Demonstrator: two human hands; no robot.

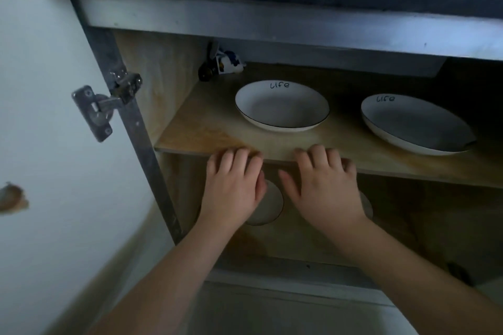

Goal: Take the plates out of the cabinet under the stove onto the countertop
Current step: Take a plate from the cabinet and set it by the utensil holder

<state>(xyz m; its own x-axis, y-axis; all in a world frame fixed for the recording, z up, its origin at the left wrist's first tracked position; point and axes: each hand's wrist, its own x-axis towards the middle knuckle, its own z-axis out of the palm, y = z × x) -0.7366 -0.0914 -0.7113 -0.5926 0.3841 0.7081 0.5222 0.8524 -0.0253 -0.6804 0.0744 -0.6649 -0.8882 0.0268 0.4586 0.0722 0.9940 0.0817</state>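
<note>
**Both hands at the shelf edge, plates not yet touched**

Your left hand and right hand hover side by side at the near edge of the wooden shelf, palms down, fingers relaxed and holding nothing. The two white plates sit farther in on that shelf, well apart from each other: the left plate straight beyond your hands, the right plate off to the right, close to the shelf's near edge.

Reach for the left plate first, since it lies dead ahead. Slide your fingers under its near rim with a thumb on top, lift it clear of the shelf, and draw it out low enough to pass beneath the cabinet's grey top rail.

Mind the open door and its metal hinge on your left as you pull back. Small dark and white items stand at the far left corner, out of your path. Below the shelf, pale round shapes show behind your hands; they may be more plates, but I cannot tell.
</note>
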